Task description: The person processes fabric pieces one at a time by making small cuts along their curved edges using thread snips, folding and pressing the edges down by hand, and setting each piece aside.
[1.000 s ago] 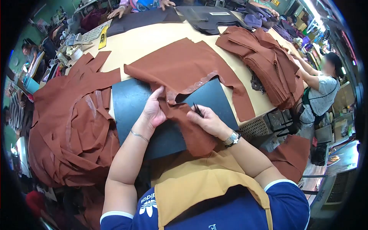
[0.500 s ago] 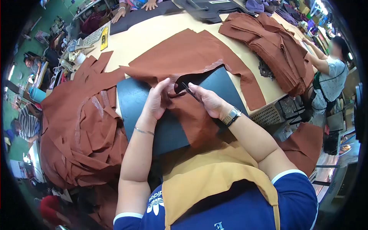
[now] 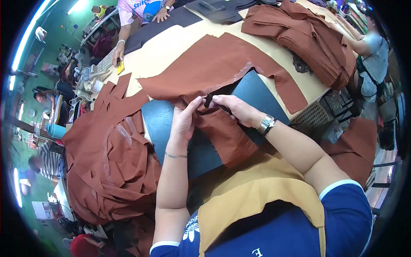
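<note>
A rust-brown fabric piece (image 3: 209, 60) lies over a dark board (image 3: 261, 92) on the table, with a folded part hanging toward me. My left hand (image 3: 185, 120) pinches the fabric between thumb and fingers. My right hand (image 3: 239, 110) is closed close beside it, thumb tip near the left fingertips. In it is a small dark tool (image 3: 208, 101) that looks like thread snips, mostly hidden by the fingers. Pale shiny patches mark the fabric's edge.
A heap of rust-brown pieces (image 3: 111, 171) is at left, a thick stack (image 3: 299, 43) at far right. Dark cloth (image 3: 162, 28) lies along the far side, where a person's hand (image 3: 119, 53) touches a yellow object (image 3: 120, 66). Another person (image 3: 372, 51) stands at right.
My hands have come closer together, and the dark tool shows less between them. Across the table, a person's hand has moved onto the yellow object. The whole view has shifted.
</note>
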Demonstrator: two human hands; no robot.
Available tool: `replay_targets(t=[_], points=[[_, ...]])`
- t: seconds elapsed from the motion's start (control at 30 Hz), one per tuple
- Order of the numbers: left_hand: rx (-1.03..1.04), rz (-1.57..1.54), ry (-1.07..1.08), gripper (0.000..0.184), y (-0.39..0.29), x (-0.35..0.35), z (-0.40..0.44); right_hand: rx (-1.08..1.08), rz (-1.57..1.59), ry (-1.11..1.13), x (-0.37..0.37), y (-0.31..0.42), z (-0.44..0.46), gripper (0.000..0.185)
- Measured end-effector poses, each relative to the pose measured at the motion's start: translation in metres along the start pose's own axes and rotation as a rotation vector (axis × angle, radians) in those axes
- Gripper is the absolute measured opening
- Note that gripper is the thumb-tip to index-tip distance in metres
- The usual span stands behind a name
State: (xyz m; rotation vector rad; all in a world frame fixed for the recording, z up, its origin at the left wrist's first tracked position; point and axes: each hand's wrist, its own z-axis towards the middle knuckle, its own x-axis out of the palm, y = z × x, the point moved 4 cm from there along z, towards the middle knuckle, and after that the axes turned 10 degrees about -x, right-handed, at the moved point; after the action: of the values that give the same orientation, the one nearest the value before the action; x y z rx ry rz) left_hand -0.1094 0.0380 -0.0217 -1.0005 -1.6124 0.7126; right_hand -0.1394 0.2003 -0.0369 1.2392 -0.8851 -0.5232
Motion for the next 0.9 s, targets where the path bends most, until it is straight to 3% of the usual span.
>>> replay_targets(t=[0.07, 0.1, 0.2, 0.9], points=[[-0.015, 0.002, -0.023, 0.036, 0.0, -0.003, 0.0, 0.246, -0.054, 0.006, -0.004, 0.012, -0.013, 0.042], [-0.023, 0.002, -0.035, 0.035, 0.0, -0.004, 0.001, 0.257, 0.04, -0.052, -0.004, 0.011, -0.015, 0.039], [0.068, -0.034, -0.043, 0.034, 0.001, -0.002, 0.001, 0.266, 0.012, -0.06, -0.001, 0.012, -0.014, 0.043], [0.01, -0.026, -0.051, 0.025, 0.007, -0.001, 0.002, 0.211, 0.134, -0.057, -0.002, 0.011, -0.012, 0.04]])
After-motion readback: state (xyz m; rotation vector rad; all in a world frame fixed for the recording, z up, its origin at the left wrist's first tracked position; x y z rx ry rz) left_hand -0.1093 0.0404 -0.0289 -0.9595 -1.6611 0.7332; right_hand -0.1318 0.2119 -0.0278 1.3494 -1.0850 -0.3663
